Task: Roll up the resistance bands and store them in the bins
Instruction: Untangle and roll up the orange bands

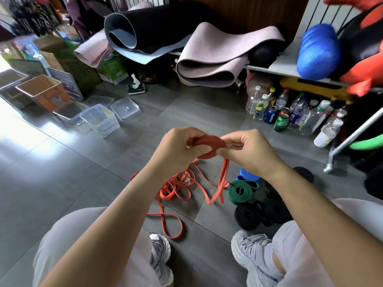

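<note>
A flat coil of red resistance band (209,145) is held in the air between both hands. My left hand (178,149) grips its left side, and my right hand (246,151) pinches its right edge. The band's loose tail (222,183) hangs down to the floor. More orange-red bands (176,188) lie tangled on the tiles below. A rolled green band (240,191), a blue band (247,175) and rolled black bands (248,217) lie to the right. Clear plastic bins (99,120) stand open on the floor at the left.
An orange bin (44,92) and cardboard boxes stand at far left. Rolled yoga mats (217,56) lie on a low rack at the back. Bottles and cans (279,112) crowd the floor under the rack at right. My knees and white shoes (252,251) fill the bottom.
</note>
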{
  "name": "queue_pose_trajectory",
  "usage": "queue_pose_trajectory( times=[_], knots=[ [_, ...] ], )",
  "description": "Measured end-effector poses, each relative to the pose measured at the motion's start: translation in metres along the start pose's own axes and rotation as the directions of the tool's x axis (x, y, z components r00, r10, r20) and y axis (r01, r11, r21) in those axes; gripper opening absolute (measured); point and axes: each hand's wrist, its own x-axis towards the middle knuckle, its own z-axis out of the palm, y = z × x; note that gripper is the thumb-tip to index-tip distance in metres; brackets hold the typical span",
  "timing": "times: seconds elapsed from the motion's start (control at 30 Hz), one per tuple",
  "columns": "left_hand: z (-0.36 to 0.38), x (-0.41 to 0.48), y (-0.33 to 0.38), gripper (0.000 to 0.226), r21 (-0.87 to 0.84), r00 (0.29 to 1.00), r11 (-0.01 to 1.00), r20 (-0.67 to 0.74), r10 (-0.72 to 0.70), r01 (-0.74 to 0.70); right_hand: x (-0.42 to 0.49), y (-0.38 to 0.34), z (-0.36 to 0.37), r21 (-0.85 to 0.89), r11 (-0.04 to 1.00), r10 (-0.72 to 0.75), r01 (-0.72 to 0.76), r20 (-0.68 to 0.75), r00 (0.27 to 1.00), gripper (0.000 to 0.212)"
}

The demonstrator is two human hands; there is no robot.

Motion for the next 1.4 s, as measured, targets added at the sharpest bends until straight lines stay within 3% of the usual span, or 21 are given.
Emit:
queue_pose_trajectory(
  times=[0.1, 0.23, 0.37, 0.5, 0.53, 0.57, 0.6, 0.63, 0.67, 0.7, 0.77, 0.83, 0.9, 1.03, 1.17, 1.27, 1.33, 1.4],
  knots=[
    [-0.005, 0.000, 0.005, 0.021, -0.330, 0.989, 0.937, -0.052, -0.141, 0.117, 0.003, -0.003, -0.005, 0.143, 0.990, -0.012, 0.015, -0.019, 1.000, 0.024],
    [-0.004, -0.002, 0.008, 0.037, -0.740, 0.961, 0.642, 0.022, -0.276, 0.202, 0.004, -0.002, 0.000, 0.191, 0.981, -0.022, 0.027, -0.030, 0.999, 0.024],
    [0.003, -0.001, 0.006, 0.031, -0.887, 0.955, 0.396, 0.139, -0.261, 0.237, 0.007, -0.001, 0.005, 0.275, 0.960, -0.027, 0.046, -0.073, 0.997, 0.023],
    [0.011, -0.004, 0.002, 0.034, -0.921, 0.935, 0.243, 0.243, -0.257, 0.306, 0.006, 0.000, 0.005, 0.255, 0.965, -0.030, 0.053, -0.094, 0.995, 0.021],
    [0.013, -0.003, 0.002, 0.034, -0.904, 0.926, 0.269, 0.258, -0.274, 0.331, 0.006, 0.001, 0.005, 0.218, 0.974, -0.035, 0.055, -0.095, 0.995, 0.023],
    [0.014, -0.003, 0.001, 0.032, -0.855, 0.928, 0.396, 0.224, -0.298, 0.334, 0.005, 0.001, 0.004, 0.181, 0.982, -0.036, 0.052, -0.096, 0.995, 0.025],
    [0.013, -0.002, 0.001, 0.031, -0.722, 0.945, 0.625, 0.121, -0.305, 0.295, 0.006, 0.003, 0.002, 0.147, 0.988, -0.028, 0.042, -0.097, 0.995, 0.027],
    [0.012, -0.001, 0.000, 0.034, -0.482, 0.970, 0.852, -0.014, -0.242, 0.205, 0.006, 0.003, 0.000, 0.112, 0.993, -0.015, 0.026, -0.099, 0.995, 0.028],
    [0.012, -0.001, 0.000, 0.042, -0.230, 0.988, 0.969, -0.102, -0.115, 0.089, 0.007, 0.004, -0.001, 0.074, 0.997, -0.002, 0.009, -0.094, 0.996, 0.029],
    [0.012, -0.001, -0.001, 0.048, -0.050, 0.992, 0.999, -0.123, 0.010, -0.016, 0.007, 0.005, -0.002, 0.036, 0.999, 0.009, -0.006, -0.078, 0.997, 0.028],
    [0.011, -0.002, -0.001, 0.048, 0.109, 0.990, 0.988, -0.075, 0.122, -0.113, 0.005, 0.006, -0.001, -0.015, 1.000, 0.017, -0.018, -0.037, 0.999, 0.027],
    [0.009, -0.002, -0.003, 0.036, 0.082, 0.995, 0.994, -0.068, 0.077, -0.071, 0.003, 0.005, 0.000, -0.010, 1.000, 0.007, -0.007, -0.011, 1.000, 0.029],
    [0.007, -0.001, 0.000, 0.031, -0.150, 0.996, 0.988, -0.079, -0.043, 0.030, 0.004, 0.002, -0.002, 0.051, 0.999, -0.003, 0.004, -0.011, 1.000, 0.028],
    [0.004, 0.000, 0.008, 0.031, -0.587, 0.978, 0.807, -0.120, -0.170, 0.068, 0.006, -0.002, -0.007, 0.149, 0.989, -0.022, 0.026, -0.027, 0.999, 0.024],
    [0.004, 0.000, 0.008, 0.024, -0.827, 0.968, 0.557, -0.077, -0.237, 0.070, 0.007, 0.000, 0.001, 0.255, 0.966, -0.031, 0.047, -0.068, 0.997, 0.022],
    [0.007, -0.002, 0.008, 0.022, -0.897, 0.965, 0.426, -0.003, -0.261, 0.113, 0.007, -0.001, 0.007, 0.375, 0.926, -0.005, 0.038, -0.088, 0.996, 0.022],
    [0.007, -0.002, 0.006, 0.020, -0.873, 0.963, 0.463, 0.032, -0.266, 0.156, 0.007, -0.002, 0.005, 0.342, 0.939, 0.000, 0.032, -0.093, 0.996, 0.019],
    [0.004, 0.000, 0.005, 0.020, -0.671, 0.969, 0.723, -0.026, -0.245, 0.165, 0.006, 0.000, 0.001, 0.208, 0.978, -0.001, 0.021, -0.097, 0.995, 0.027]
  ],
)
